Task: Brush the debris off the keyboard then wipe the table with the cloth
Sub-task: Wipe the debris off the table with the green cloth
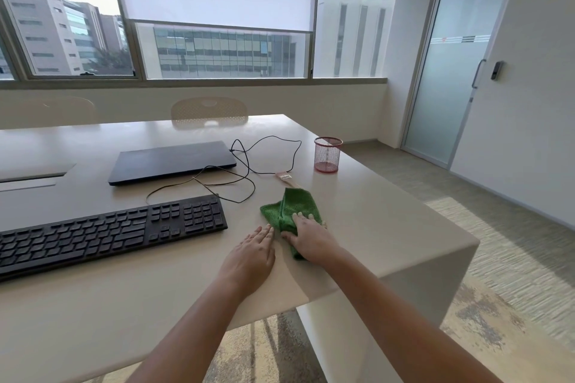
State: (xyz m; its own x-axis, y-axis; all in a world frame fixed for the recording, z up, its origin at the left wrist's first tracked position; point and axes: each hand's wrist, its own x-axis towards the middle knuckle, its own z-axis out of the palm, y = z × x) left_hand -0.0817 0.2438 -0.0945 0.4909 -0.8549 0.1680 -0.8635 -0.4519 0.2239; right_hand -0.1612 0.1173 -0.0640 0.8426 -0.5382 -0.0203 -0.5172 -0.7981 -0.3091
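A black keyboard (105, 233) lies on the beige table (155, 305) at the left. To its right a crumpled green cloth (292, 208) lies on the table. My right hand (311, 236) lies flat on the cloth's near part, fingers spread and pressing it down. My left hand (253, 253) rests palm down on the bare table just left of the cloth, fingers straight. A small paintbrush (284, 179) with a wooden handle lies beyond the cloth, its handle end partly under it.
A closed dark laptop (171, 162) sits behind the keyboard, with a black cable (249, 177) looping across the table. A red mesh pen cup (327, 154) stands near the far right edge. The table's right edge (429, 261) is close to the cloth. Chairs stand behind.
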